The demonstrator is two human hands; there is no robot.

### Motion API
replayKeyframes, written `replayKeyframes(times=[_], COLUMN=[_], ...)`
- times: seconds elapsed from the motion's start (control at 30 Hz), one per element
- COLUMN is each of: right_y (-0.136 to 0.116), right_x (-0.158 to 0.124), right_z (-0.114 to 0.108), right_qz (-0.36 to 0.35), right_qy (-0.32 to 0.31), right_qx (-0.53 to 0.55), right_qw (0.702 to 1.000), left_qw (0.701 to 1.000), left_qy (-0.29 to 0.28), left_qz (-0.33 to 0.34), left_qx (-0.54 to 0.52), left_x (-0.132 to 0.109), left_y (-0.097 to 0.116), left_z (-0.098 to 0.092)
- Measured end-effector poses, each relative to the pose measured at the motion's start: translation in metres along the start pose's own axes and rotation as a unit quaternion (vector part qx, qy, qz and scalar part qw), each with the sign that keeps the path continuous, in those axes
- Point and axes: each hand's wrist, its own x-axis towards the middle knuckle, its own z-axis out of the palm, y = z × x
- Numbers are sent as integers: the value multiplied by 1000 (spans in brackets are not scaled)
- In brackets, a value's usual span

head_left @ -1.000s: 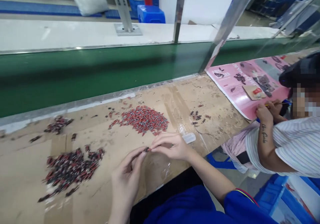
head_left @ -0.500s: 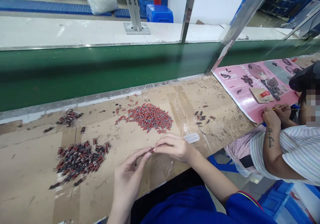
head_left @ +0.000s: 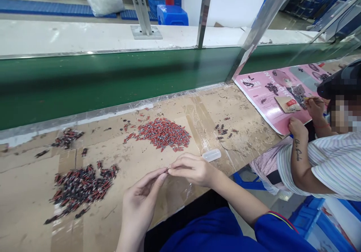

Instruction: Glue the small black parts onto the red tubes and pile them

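My left hand (head_left: 143, 193) and my right hand (head_left: 194, 169) meet fingertip to fingertip over the near edge of the bench. Both are closed in a pinch on one small dark part (head_left: 167, 171), mostly hidden by the fingers. Just beyond them lies a heap of small red parts with silvery bits (head_left: 165, 132). To the left spreads a pile of black-and-red parts (head_left: 81, 186), with a smaller dark cluster (head_left: 67, 137) behind it. A clear plastic container (head_left: 211, 155) lies by my right wrist.
Cardboard (head_left: 135, 109) with tape strips covers the bench. A few dark parts (head_left: 222, 130) lie scattered to the right. A green panel (head_left: 113, 83) and metal posts (head_left: 204, 15) border the back. At right, a co-worker (head_left: 313, 158) sits by a pink poster (head_left: 262, 98) bearing small piles.
My hands stay pinched together on the small part, with little finger movement. The view has swung slightly right. The co-worker's far hand has reached away toward a pile on the pink poster.
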Motion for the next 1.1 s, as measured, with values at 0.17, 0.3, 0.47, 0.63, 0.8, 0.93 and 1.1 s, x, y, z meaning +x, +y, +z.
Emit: replayKeyframes(times=[0.17, 0.3, 0.47, 0.63, 0.8, 0.93, 1.1], right_y=[-17, -32, -37, -38, -38, -36, -29], right_x=[2, 6, 12, 12, 7, 5, 0], right_z=[8, 17, 20, 22, 27, 23, 3], right_qz=[222, 426, 434, 388, 367, 354, 341], right_qy=[118, 190, 232, 225, 207, 174, 130], right_qx=[166, 310, 340, 307, 270, 244, 192], right_qw=[953, 829, 801, 839, 866, 886, 911], left_qw=[997, 993, 992, 990, 991, 993, 995], left_qy=[26, 68, 78, 77, 82, 81, 10], left_qz=[75, 95, 100, 112, 98, 78, 87], left_qx=[0, 4, -20, -27, -33, -43, -41], left_x=[-6, -11, -15, -19, -20, -17, -13], left_y=[5, 8, 11, 13, 9, 1, -10], left_z=[9, 15, 16, 12, 8, 12, 29])
